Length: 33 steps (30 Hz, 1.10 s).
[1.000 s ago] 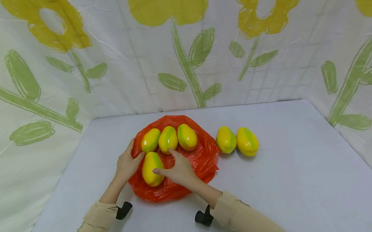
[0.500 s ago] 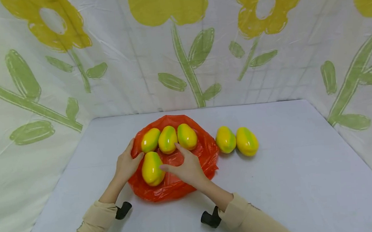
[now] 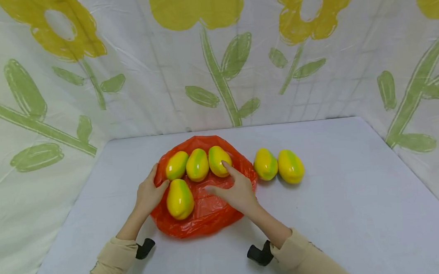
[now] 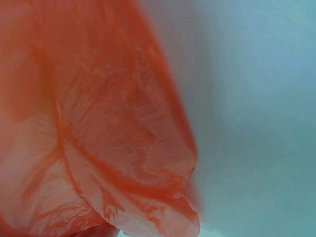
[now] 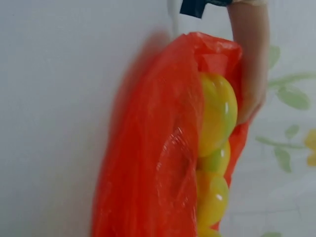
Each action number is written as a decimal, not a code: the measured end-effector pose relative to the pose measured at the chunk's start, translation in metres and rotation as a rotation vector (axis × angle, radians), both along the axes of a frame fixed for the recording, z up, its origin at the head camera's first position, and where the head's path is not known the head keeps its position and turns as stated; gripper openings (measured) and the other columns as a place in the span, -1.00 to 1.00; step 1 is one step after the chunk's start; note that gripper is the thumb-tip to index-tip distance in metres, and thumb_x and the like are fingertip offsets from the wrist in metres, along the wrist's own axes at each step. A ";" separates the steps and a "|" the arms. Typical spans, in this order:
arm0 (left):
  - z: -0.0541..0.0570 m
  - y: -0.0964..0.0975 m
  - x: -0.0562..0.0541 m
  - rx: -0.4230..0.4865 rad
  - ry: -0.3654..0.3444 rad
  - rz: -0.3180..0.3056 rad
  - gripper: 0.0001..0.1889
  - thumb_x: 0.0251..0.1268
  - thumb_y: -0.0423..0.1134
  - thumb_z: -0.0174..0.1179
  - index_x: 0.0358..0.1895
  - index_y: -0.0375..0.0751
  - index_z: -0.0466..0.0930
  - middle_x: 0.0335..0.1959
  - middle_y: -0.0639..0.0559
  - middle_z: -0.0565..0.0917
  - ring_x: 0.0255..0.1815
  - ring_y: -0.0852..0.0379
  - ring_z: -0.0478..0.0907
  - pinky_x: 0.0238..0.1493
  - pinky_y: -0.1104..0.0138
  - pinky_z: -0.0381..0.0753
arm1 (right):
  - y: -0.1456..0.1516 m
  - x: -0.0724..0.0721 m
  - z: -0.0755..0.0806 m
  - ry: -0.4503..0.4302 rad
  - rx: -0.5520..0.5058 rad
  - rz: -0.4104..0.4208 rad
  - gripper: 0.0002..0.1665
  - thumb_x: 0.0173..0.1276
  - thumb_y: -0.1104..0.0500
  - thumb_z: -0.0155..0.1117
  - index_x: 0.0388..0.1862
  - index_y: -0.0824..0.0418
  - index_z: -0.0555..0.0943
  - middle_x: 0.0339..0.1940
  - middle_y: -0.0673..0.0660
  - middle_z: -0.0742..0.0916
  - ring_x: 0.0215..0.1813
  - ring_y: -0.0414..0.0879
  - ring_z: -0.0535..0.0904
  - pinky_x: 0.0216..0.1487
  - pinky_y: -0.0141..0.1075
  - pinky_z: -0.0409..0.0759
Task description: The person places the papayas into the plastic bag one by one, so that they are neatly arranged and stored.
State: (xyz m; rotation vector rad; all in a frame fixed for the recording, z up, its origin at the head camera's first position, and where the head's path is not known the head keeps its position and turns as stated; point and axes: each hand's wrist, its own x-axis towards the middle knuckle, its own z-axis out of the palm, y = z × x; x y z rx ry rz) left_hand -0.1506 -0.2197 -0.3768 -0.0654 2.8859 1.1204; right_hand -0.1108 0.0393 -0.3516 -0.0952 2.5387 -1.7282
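Observation:
A red plastic bag [image 3: 207, 197] lies spread open on the table, its rim rolled into a low wall. Inside, three yellow papayas with green stripes form a back row, the middle papaya [image 3: 197, 165] among them; a fourth, the front papaya [image 3: 179, 199], lies nearer. My left hand [image 3: 149, 194] grips the bag's left rim, thumb on the inner side by the front papaya. Over the bag's right part, my right hand [image 3: 238, 192] is spread with nothing in it, its index finger overlapping the right papaya [image 3: 219, 161] in the head view. The right wrist view shows the bag's wall [image 5: 163, 148] beside stacked-looking papayas.
Two more papayas, a nearer one [image 3: 266, 164] and an outer one [image 3: 291, 166], lie side by side just right of the bag on the white table [image 3: 339, 213]. A flowered cloth [image 3: 146, 83] hangs behind the table.
My right hand has drawn away from the front papaya, moving right across the bag with its fingers spread. The left hand and the papayas have stayed in place.

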 end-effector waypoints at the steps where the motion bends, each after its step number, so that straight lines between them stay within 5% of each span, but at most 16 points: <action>1: 0.000 0.000 0.000 -0.002 0.001 0.000 -0.27 0.43 -0.23 0.01 0.52 -0.40 -0.10 0.42 -0.46 0.18 0.35 -0.39 0.24 0.28 -0.18 0.30 | 0.002 -0.001 0.001 0.008 -0.003 -0.007 0.02 0.13 -0.10 0.49 0.50 0.18 0.27 0.43 0.24 0.41 0.42 0.18 0.30 0.30 0.14 0.35; 13: 0.002 0.000 0.002 0.000 -0.015 0.004 -0.28 0.44 -0.23 0.00 0.53 -0.39 -0.12 0.42 -0.46 0.17 0.36 -0.39 0.23 0.28 -0.17 0.28 | 0.044 -0.013 0.012 -0.027 -0.011 -0.091 0.05 0.19 -0.04 0.45 0.55 0.16 0.15 0.51 0.21 0.29 0.48 0.19 0.18 0.31 0.12 0.33; 23: 0.002 -0.001 0.000 -0.001 -0.011 0.002 -0.27 0.44 -0.22 0.00 0.53 -0.39 -0.11 0.42 -0.46 0.17 0.37 -0.39 0.23 0.28 -0.17 0.29 | 0.107 -0.022 0.017 -0.036 0.045 -0.262 0.00 0.27 -0.02 0.38 0.56 0.21 0.11 0.55 0.20 0.21 0.51 0.22 0.10 0.43 0.03 0.16; 28: 0.001 -0.001 0.000 0.001 -0.012 0.002 -0.27 0.44 -0.23 0.00 0.53 -0.39 -0.12 0.43 -0.45 0.16 0.37 -0.39 0.22 0.28 -0.17 0.29 | 0.138 -0.027 0.012 -0.079 0.053 -0.349 0.03 0.33 -0.06 0.30 0.59 0.15 -0.01 0.58 0.17 0.10 0.56 0.20 -0.07 0.47 0.12 -0.01; 33: 0.001 -0.001 0.000 0.002 -0.012 0.002 -0.28 0.44 -0.22 0.00 0.53 -0.39 -0.12 0.43 -0.45 0.17 0.37 -0.38 0.22 0.29 -0.17 0.28 | 0.155 -0.029 -0.002 -0.156 0.118 -0.339 0.07 0.36 -0.03 0.25 0.60 0.21 -0.15 0.59 0.26 -0.01 0.56 0.26 -0.17 0.45 0.21 -0.06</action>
